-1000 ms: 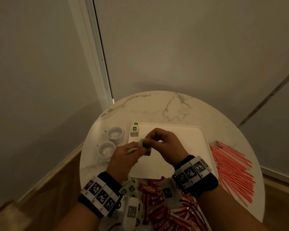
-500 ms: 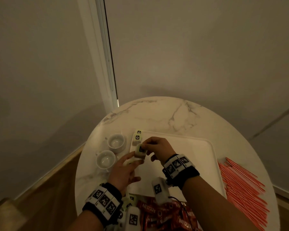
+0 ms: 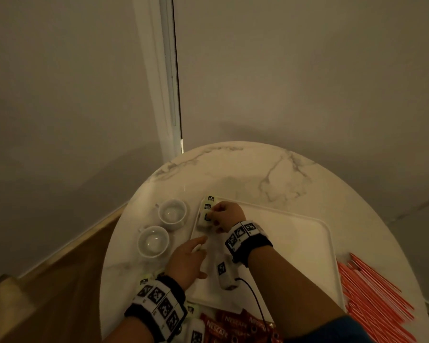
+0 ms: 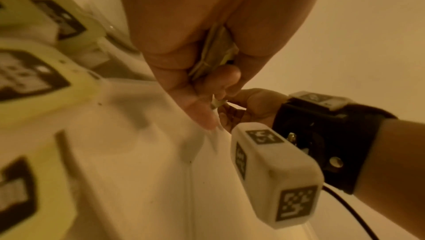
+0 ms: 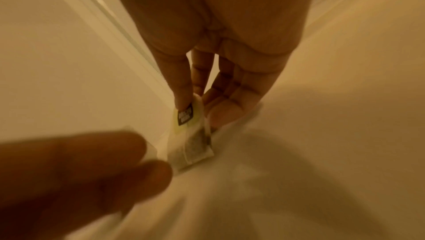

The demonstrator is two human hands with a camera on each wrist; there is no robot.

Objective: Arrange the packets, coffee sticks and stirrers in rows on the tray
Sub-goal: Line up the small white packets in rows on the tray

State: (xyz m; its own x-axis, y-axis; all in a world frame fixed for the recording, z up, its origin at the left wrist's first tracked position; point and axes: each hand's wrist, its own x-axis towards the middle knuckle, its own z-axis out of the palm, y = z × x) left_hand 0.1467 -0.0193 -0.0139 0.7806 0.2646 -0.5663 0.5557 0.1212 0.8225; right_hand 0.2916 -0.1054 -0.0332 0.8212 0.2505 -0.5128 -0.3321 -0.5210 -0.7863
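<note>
A white tray [image 3: 282, 243] lies on the round marble table. Two small tea-bag packets [image 3: 209, 202] with dark labels lie in a line at its far left corner. My right hand [image 3: 213, 217] pinches a third packet [image 3: 203, 222] just below them. In the right wrist view the thumb and fingers [image 5: 184, 87] hold this packet [image 5: 188, 134] upright by its label end, and its lower end touches the tray. My left hand [image 3: 198, 246] hovers over the tray's left edge. Its curled fingers hold more packets [image 4: 214, 53] against the palm.
Two white cups [image 3: 172, 214] [image 3: 153, 241] stand left of the tray. Several red stirrers [image 3: 377, 293] lie in a heap on the right. Red coffee sticks [image 3: 228, 325] and loose packets [image 3: 145, 279] lie at the near edge, by my left wrist.
My right hand has carried the packet from above the tray's middle to the far left corner and lowered it onto the tray. My left hand let go of it and drew back towards me.
</note>
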